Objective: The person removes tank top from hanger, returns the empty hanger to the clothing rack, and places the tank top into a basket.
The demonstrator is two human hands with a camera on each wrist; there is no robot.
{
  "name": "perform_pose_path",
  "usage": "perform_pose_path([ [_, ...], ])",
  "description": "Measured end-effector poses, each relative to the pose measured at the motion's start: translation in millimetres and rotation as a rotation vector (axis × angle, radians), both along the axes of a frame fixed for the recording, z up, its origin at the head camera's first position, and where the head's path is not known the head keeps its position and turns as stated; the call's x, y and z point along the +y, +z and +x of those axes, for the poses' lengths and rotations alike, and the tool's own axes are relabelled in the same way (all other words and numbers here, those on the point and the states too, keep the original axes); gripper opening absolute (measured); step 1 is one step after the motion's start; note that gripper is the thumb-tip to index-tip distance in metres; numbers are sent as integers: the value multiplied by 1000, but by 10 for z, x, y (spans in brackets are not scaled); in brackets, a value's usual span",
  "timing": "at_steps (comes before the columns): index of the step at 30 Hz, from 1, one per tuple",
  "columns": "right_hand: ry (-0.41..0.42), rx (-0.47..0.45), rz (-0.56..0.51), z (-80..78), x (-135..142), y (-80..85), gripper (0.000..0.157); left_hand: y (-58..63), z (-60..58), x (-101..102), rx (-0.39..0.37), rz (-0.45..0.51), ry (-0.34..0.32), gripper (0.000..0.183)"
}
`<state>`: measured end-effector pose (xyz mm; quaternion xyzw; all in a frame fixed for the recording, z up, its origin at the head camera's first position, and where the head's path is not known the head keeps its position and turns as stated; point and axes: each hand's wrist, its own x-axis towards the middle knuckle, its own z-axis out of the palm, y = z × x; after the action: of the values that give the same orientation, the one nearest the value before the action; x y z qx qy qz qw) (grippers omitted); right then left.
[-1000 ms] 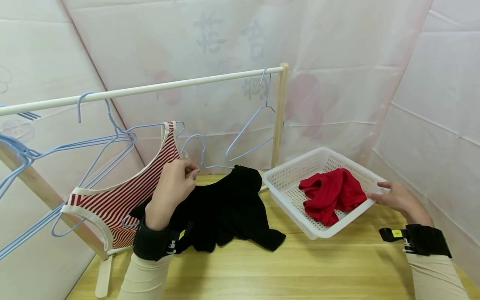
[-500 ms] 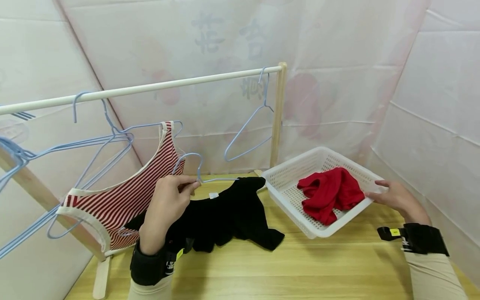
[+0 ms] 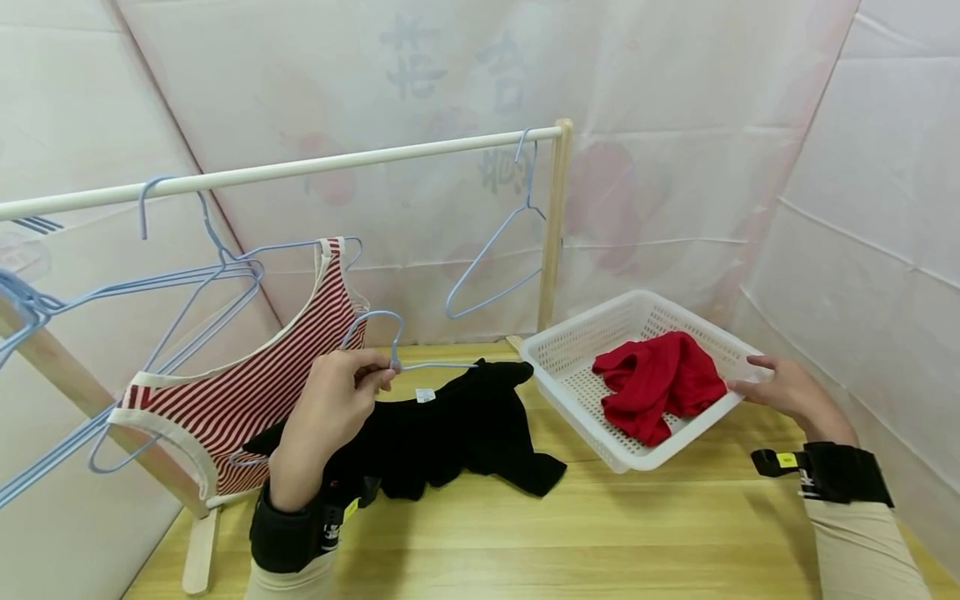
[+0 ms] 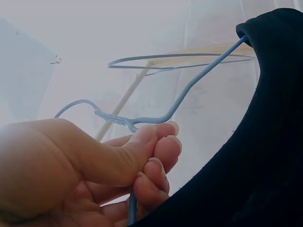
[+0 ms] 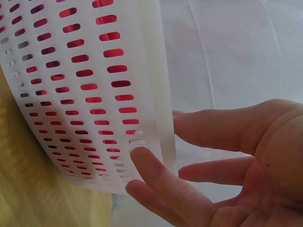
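Note:
My left hand [image 3: 322,421] pinches a blue wire hanger [image 3: 438,365] just below its hook, between thumb and fingers. A black top [image 3: 465,437] is on that hanger, spread over the table, with a small white label at its neckline. In the left wrist view the hanger's arm [image 4: 182,97] runs into the black shoulder. My right hand [image 3: 798,398] grips the right-hand rim of a white perforated basket [image 3: 573,414], which holds a crumpled red garment [image 3: 660,383]. In the right wrist view the thumb is at the rim and fingers press the outer wall [image 5: 147,94].
A rack with a white rail [image 3: 360,158] and wooden posts [image 3: 555,229] stands behind. A red-and-white striped tank top [image 3: 281,358] hangs at left beside several blue hangers [image 3: 217,271]. One bare hanger [image 3: 487,254] hangs near the right post. The wooden table [image 3: 600,542] extends in front.
My left hand has lowered the hanger slightly, and the black top's neckline has dropped, so its label shows. The right hand stays on the basket.

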<state>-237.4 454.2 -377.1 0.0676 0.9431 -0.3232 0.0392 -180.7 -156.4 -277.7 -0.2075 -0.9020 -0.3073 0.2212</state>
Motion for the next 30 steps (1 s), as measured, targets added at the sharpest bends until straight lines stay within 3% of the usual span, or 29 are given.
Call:
perform_pose_path([
  [9,13,34,13,-13,-10,24,94,-1,40,-7,-2,6,-22,10],
  [12,33,80,68,33,-22,85,90,4,52,-6,-16,10,-33,12],
  [15,51,190,182,114,-108,207,82,18,60,-8,-14,3,-41,14],
  [18,51,334,260,221,-325,370,71,36,63,-12,-5,-4,-47,14],
  [21,66,430,210,323,-636,537,62,52,66,-18,7,-5,-50,15],
  [25,109,488,95,460,-1023,733,55,55,73,-25,14,8,-61,17],
  [30,189,529,62,561,-1436,870,48,39,89,-38,28,11,-62,16],
])
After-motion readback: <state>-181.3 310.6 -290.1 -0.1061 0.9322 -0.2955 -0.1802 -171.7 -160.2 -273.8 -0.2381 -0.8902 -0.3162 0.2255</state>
